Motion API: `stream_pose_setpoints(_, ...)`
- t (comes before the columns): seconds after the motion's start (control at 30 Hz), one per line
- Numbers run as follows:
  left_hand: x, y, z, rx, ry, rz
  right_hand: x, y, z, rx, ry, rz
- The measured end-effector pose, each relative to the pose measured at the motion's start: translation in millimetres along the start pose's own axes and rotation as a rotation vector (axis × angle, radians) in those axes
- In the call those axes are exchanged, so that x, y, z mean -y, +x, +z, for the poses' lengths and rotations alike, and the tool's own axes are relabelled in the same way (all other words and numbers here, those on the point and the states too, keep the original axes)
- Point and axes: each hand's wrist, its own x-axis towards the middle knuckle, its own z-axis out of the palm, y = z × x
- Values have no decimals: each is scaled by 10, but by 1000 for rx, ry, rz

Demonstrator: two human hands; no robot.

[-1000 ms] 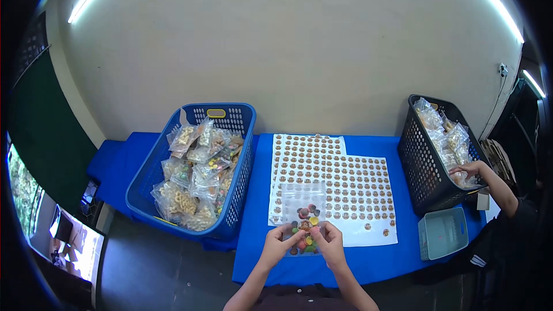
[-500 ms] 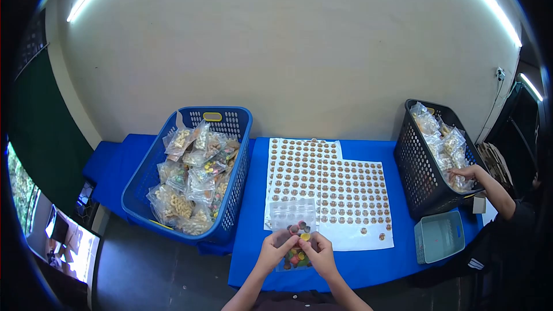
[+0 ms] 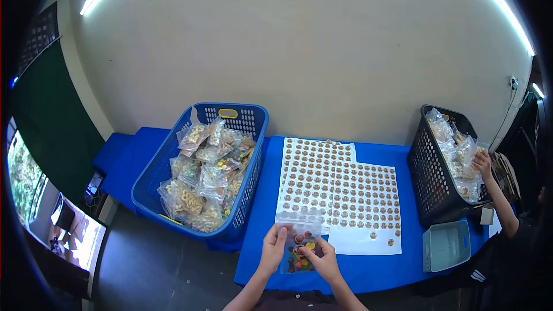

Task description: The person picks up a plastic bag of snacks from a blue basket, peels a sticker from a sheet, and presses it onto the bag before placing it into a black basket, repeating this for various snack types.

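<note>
A clear zip bag of colourful round pieces hangs between my hands over the front edge of the blue-covered table. My left hand pinches the bag's left side near the top. My right hand grips its right side, the thumb lying across the front beside a small round brown sticker. Just behind the bag lie white sheets with rows of round brown stickers.
At the left stands a blue basket full of filled clear bags. A black basket with similar bags is at the right, where a co-worker's hand reaches in. Nearer sits a pale green tray.
The view has turned slightly left. My left hand has shifted up to the bag's upper side, and my right thumb now presses on its front. The co-worker's hand has risen within the black basket.
</note>
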Motion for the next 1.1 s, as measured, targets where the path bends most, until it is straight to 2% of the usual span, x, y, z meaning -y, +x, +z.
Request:
stream_pose_setpoints(0.1, -111, 56, -39, -73, 80, 21, -43, 32, -67, 70, -197, 58)
stream_pose_setpoints(0.2, -104, 88, -72, -64, 184, 92, -41, 162, -105, 0, -459, -254)
stream_pose_setpoints(0.23, -103, 97, -86, -41, 259, 129, 187, 146, -42, -82, -507, -266)
stream_pose_setpoints(0.33, -174, 127, -69, 60, 456, 197, 401, 226, 2, -249, -812, -480)
stream_pose_setpoints(0.47, -251, 116, -8, 167, 578, 223, 593, 245, 32, -162, -1093, -581)
stream_pose_setpoints(0.57, -258, 112, 41, 133, 574, 270, 627, 241, 44, -76, -1081, -549)
stream_pose_setpoints(1.1, -226, 138, -4, -36, 571, 297, 530, 259, 80, 65, -791, -467)
